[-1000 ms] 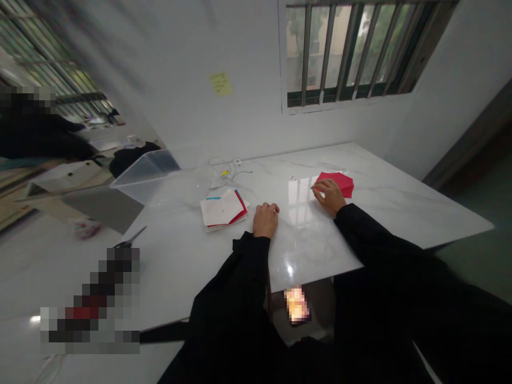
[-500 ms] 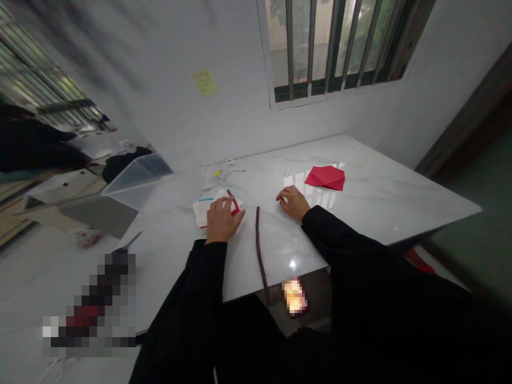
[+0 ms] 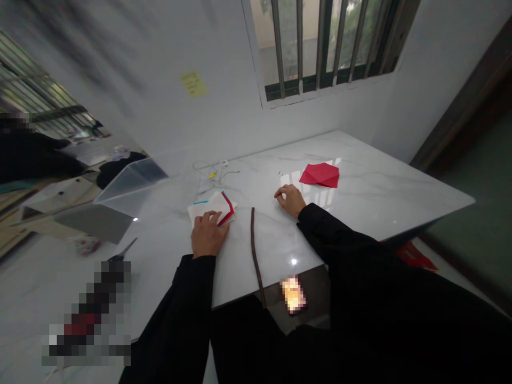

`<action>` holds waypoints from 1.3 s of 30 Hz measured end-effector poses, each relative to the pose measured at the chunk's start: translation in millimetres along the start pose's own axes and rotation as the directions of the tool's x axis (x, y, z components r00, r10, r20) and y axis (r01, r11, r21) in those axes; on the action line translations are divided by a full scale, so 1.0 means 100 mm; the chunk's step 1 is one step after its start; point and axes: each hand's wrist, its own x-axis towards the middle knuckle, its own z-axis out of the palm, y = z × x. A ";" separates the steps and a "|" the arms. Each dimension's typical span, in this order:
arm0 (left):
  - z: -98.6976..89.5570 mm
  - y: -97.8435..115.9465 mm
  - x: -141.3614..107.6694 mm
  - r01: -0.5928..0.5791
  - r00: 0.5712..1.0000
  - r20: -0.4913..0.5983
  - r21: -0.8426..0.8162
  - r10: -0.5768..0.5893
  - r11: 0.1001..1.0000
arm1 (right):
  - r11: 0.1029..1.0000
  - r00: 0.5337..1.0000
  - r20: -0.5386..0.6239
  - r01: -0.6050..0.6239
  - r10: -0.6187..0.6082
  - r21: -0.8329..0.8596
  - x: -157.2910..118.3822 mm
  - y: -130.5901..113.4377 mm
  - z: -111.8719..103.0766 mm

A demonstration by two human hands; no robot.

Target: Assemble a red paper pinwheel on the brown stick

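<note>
My left hand (image 3: 210, 233) rests with its fingers laid over the near edge of a small stack of white papers (image 3: 218, 202), which has red and blue strips along its edges. Part of the stack is hidden under the fingers. To the right, my right hand (image 3: 291, 200) lies on the tabletop with loosely bent fingers, a small gap between thumb and forefinger, and nothing visible in it. Between my hands runs a thin brown stick (image 3: 254, 245), its near end sticking out past the table edge. A folded red paper (image 3: 320, 175) lies just beyond my right hand.
The white marbled table (image 3: 376, 192) meets the wall at the back. Near the wall lies a thin cable (image 3: 228, 175) with a yellow tag. Scissors (image 3: 124, 250), partly blurred out, and a clear plastic box (image 3: 132, 181) are at left. A lit phone (image 3: 293, 295) is below the table edge.
My left hand has drawn back toward me and slightly left, uncovering more of the white papers. My right hand stays about where it was on the table. The view has shifted slightly.
</note>
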 end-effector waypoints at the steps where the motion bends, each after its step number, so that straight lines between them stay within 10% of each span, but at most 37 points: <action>1: 0.02 -0.02 0.00 -0.006 1.000 0.002 -0.006 0.006 1.000 | 1.000 1.000 -0.004 -0.012 0.012 0.004 0.00 0.01 0.00; 15: -0.15 0.05 -0.07 0.253 0.933 -0.197 -0.245 -0.303 0.936 | 0.984 0.987 -0.015 -0.155 0.157 0.092 0.03 0.04 0.00; 25: -0.34 0.87 0.34 -0.102 0.822 -0.553 -0.382 -0.139 0.918 | 0.826 0.953 0.030 -0.278 0.303 0.490 0.04 0.05 -0.06; 32: 0.01 1.29 0.39 -0.143 0.891 -0.440 -0.503 -0.110 0.853 | 0.549 0.914 0.226 -0.387 0.338 0.741 0.08 0.06 -0.08; 39: 0.18 1.31 0.35 -0.040 0.903 -0.368 -0.591 -0.224 0.806 | 0.747 0.948 0.139 -0.312 0.286 0.587 0.08 0.10 -0.06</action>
